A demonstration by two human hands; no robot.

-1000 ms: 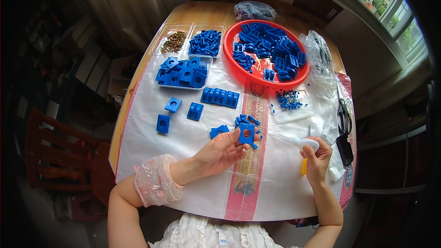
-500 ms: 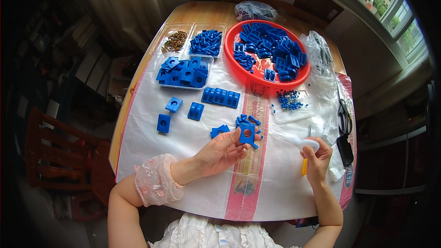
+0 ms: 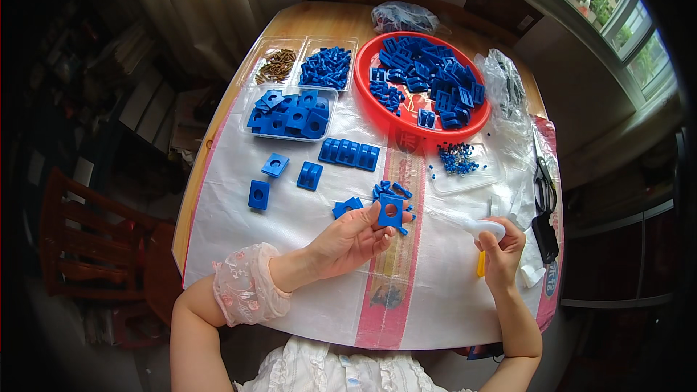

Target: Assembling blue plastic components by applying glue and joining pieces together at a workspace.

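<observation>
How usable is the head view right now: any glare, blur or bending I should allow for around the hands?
Head view: daylight from the window lights the table evenly; the left side of the room is dark. Fisheye bends the table edges toward the rim. The left hand with its blue square part and the right hand with the white tool look sharp, with no strong glare.

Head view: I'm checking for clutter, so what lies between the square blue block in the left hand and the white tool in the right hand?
In the head view, only bare white table cover separates the square blue block from the white tool.
</observation>
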